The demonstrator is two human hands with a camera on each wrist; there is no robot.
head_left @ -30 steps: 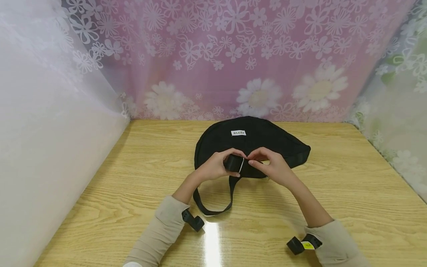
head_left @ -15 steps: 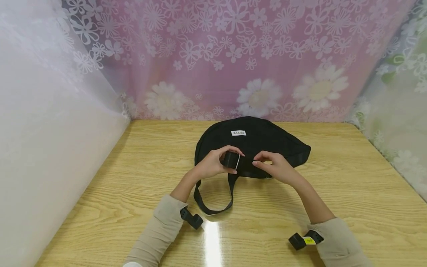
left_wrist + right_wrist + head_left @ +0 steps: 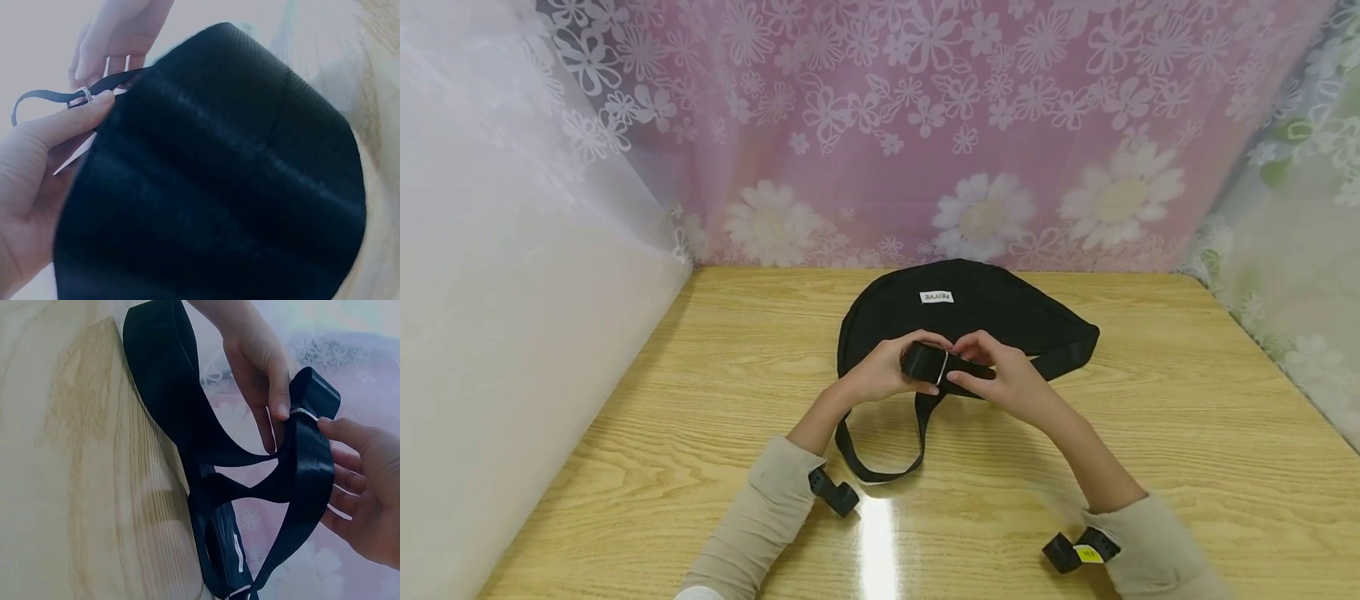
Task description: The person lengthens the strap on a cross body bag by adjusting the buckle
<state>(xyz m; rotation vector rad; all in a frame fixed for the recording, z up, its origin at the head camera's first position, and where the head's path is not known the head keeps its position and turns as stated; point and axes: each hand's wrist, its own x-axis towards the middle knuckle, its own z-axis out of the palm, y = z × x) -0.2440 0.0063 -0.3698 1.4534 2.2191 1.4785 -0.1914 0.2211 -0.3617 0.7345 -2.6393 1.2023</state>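
A black bag with a small white label lies at the back of the table. Its webbing strap is raised in front, running in a short loop through a silver metal strap slider. My left hand holds the strap at the slider, thumb below and fingers above in the head view. Close by on the other side, my right hand grips the strap, its thumb tip right at the slider in the right wrist view. The near strap fills much of the left wrist view.
A longer strap loop hangs down toward the wooden table in front of the bag. Floral curtains stand behind and at both sides. A black wrist mount sits on each sleeve.
My right hand drew away to the right from the slider, then came back to it and now grips the strap there. The left hand shifted slightly left and back, still holding the slider.
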